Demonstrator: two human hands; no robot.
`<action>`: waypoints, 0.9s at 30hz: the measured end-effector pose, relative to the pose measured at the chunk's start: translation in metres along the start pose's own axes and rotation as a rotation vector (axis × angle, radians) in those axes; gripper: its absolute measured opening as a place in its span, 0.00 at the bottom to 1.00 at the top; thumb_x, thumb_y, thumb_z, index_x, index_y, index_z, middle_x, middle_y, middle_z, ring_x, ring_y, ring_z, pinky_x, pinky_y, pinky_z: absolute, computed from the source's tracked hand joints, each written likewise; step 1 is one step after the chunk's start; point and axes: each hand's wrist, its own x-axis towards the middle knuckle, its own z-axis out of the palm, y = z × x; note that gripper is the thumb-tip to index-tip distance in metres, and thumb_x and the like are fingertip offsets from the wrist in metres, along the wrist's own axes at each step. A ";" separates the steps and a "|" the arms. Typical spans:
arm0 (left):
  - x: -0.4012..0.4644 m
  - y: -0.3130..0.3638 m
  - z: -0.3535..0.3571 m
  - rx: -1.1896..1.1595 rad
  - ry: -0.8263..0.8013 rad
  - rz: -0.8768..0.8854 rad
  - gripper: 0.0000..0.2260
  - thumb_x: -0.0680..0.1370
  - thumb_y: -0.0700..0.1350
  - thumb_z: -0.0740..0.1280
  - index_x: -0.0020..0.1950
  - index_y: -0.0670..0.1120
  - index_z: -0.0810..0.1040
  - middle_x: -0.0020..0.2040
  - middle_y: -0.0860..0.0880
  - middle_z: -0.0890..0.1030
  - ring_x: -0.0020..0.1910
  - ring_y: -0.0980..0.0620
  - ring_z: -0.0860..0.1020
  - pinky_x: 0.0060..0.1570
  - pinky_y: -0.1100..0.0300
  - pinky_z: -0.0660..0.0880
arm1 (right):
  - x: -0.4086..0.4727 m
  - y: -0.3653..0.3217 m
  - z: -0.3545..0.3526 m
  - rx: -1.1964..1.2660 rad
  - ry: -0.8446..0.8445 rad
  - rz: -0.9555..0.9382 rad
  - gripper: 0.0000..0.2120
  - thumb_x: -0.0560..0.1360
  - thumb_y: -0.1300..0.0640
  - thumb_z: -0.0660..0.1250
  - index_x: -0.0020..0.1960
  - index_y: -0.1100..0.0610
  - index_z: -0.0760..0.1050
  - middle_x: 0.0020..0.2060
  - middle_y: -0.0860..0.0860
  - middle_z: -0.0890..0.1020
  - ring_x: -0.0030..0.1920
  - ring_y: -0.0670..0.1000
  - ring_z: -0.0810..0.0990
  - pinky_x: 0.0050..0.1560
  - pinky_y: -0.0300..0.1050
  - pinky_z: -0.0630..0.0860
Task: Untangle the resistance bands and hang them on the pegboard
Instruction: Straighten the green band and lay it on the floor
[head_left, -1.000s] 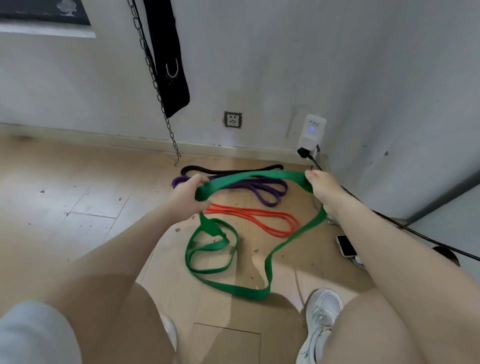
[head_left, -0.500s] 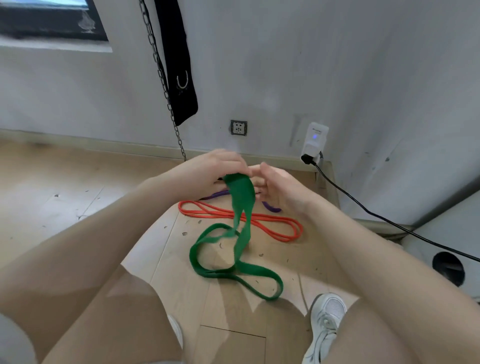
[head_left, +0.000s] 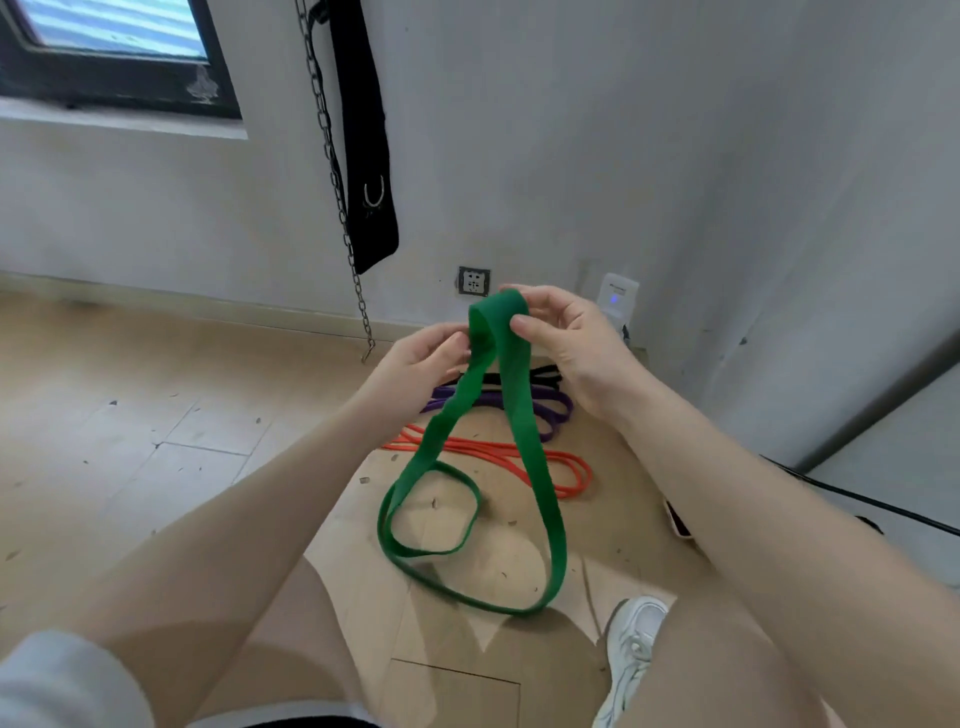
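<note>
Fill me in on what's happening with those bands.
A person is holding the green band up by its top fold, the left hand and right hand both pinching it. Its lower part hangs to the floor with a small loop curled in it. The orange band, purple band and black band lie on the floor by the wall. No pegboard is in view.

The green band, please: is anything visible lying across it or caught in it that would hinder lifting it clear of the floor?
Nothing visible does. The green band hangs from both hands, clear of the orange band and purple band behind it.
</note>
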 end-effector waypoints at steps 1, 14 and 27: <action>0.000 0.002 0.004 -0.025 -0.001 0.015 0.12 0.81 0.45 0.56 0.62 0.49 0.74 0.55 0.53 0.81 0.56 0.58 0.79 0.60 0.59 0.74 | 0.000 -0.005 -0.001 0.053 0.018 0.018 0.07 0.77 0.64 0.63 0.48 0.54 0.77 0.47 0.48 0.82 0.47 0.46 0.81 0.51 0.41 0.79; -0.008 -0.038 0.040 0.226 0.392 0.120 0.12 0.76 0.42 0.67 0.58 0.48 0.70 0.54 0.52 0.74 0.56 0.54 0.74 0.57 0.64 0.73 | 0.032 0.023 0.002 0.304 0.273 0.224 0.02 0.77 0.61 0.64 0.46 0.57 0.75 0.40 0.51 0.81 0.36 0.48 0.81 0.34 0.44 0.80; 0.024 -0.073 0.073 -0.134 0.157 -0.314 0.06 0.78 0.42 0.65 0.48 0.50 0.80 0.44 0.54 0.84 0.45 0.57 0.82 0.52 0.59 0.78 | 0.068 0.068 -0.009 0.212 0.302 0.377 0.19 0.79 0.47 0.59 0.59 0.61 0.74 0.54 0.52 0.80 0.54 0.49 0.78 0.55 0.49 0.75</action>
